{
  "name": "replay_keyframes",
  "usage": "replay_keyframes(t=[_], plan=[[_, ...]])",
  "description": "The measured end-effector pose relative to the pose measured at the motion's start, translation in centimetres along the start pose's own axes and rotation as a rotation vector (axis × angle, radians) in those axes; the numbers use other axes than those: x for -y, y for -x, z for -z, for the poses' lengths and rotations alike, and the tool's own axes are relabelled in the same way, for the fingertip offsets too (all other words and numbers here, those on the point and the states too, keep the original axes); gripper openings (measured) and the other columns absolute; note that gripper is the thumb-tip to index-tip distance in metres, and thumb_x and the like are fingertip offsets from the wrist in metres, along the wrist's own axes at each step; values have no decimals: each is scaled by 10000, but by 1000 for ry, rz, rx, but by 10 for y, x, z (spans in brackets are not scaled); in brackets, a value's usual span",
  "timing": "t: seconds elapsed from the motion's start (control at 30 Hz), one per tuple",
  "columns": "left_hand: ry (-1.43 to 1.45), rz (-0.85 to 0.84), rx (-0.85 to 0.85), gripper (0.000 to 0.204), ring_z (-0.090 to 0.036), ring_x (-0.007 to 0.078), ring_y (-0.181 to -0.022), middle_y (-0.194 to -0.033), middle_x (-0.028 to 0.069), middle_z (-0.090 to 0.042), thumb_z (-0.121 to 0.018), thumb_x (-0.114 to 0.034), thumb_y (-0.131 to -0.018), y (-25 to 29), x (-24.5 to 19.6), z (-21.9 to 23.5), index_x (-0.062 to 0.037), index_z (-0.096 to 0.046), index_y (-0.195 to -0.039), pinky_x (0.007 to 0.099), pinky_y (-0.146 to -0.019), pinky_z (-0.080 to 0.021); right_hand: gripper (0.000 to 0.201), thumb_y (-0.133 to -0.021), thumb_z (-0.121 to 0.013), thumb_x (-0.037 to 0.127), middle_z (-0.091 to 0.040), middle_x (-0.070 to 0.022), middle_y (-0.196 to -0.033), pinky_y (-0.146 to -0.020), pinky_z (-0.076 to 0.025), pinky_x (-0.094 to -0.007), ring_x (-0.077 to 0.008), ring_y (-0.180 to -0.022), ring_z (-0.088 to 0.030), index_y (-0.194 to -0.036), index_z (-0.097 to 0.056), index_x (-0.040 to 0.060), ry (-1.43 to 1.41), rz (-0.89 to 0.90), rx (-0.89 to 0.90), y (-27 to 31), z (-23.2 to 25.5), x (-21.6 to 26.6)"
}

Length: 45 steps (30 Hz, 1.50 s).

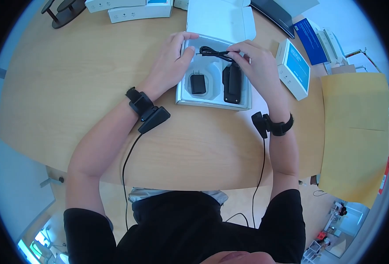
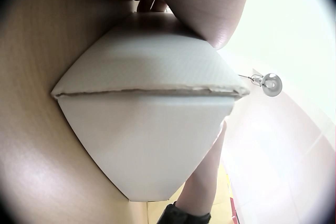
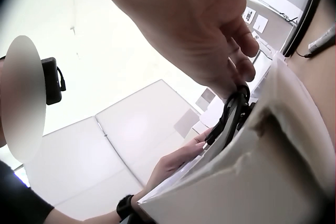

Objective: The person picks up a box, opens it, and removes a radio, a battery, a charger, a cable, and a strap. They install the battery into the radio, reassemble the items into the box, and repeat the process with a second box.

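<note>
An opened white box (image 1: 214, 105) stands on the table with its lid folded back. In its tray lie a black power adapter (image 1: 198, 84) with prongs and a long black device (image 1: 232, 84). My right hand (image 1: 258, 61) pinches a coiled black cable (image 1: 212, 52) over the far part of the tray. The cable (image 3: 231, 116) hangs at the fingertips near the rim in the right wrist view. At the box's far left corner, my left hand (image 1: 170, 61) holds the wall, thumb over the rim. The box side (image 2: 142, 134) fills much of the left wrist view.
A white and blue box (image 1: 293, 68) stands right of the opened one. More white boxes (image 1: 139, 13) and a dark stand (image 1: 67, 12) are at the far left. A dark screen-like panel (image 1: 273, 17) is behind, and a yellow sheet (image 1: 355, 136) covers the right side.
</note>
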<state>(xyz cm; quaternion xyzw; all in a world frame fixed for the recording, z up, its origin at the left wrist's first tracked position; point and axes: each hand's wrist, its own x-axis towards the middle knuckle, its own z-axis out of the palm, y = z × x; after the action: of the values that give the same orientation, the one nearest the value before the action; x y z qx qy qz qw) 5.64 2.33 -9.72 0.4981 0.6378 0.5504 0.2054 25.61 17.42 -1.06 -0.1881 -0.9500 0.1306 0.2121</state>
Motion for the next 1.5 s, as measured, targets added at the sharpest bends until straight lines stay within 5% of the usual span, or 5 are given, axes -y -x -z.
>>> replay_keyframes(t=[0.47, 0.67, 0.9, 1.4, 1.5], plan=[[-42, -55, -25, 388, -528, 269, -1318, -1409, 140, -583, -523, -239, -1082, -1, 1, -1, -49, -592, -1414, 381, -1136, -399, 161, -977, -753, 216, -735, -85, -866, -676, -539, -363, -223, -691, -666, -1037, -813, 80, -81, -27, -39, -1, -4, -13], [-11, -52, -36, 359, -520, 326, -1328, -1384, 169, -585, -550, -215, -1051, -2, 3, -2, -47, -619, -1360, 418, -1142, -406, 287, -968, -768, 302, -761, -110, -821, -669, -544, -341, -169, -693, -674, -1048, -803, 29, -35, -316, -205, 11, 26, -70], [10, -45, -34, 364, -523, 321, -1326, -1383, 164, -585, -556, -220, -1051, -2, 4, -2, -49, -616, -1367, 416, -1142, -408, 271, -915, -790, 304, -799, -106, -872, -705, -563, -362, -252, -770, -753, -1009, -811, 50, 75, -513, 82, 46, 11, -91], [-34, -31, -12, 400, -518, 273, -1361, -1438, 140, -575, -527, -249, -1084, 0, 2, 0, -50, -580, -1426, 386, -1178, -375, 152, -959, -786, 172, -725, -26, -788, -655, -523, -239, -73, -710, -661, -1035, -779, 40, -208, -429, -426, 40, 32, -76], [-44, -31, -6, 400, -520, 277, -1357, -1436, 142, -572, -528, -251, -1083, -1, 1, 0, -51, -580, -1425, 388, -1175, -377, 102, -969, -782, 140, -704, -3, -777, -642, -509, -222, -54, -715, -639, -1013, -766, 49, -259, -314, -297, 34, 32, -41]])
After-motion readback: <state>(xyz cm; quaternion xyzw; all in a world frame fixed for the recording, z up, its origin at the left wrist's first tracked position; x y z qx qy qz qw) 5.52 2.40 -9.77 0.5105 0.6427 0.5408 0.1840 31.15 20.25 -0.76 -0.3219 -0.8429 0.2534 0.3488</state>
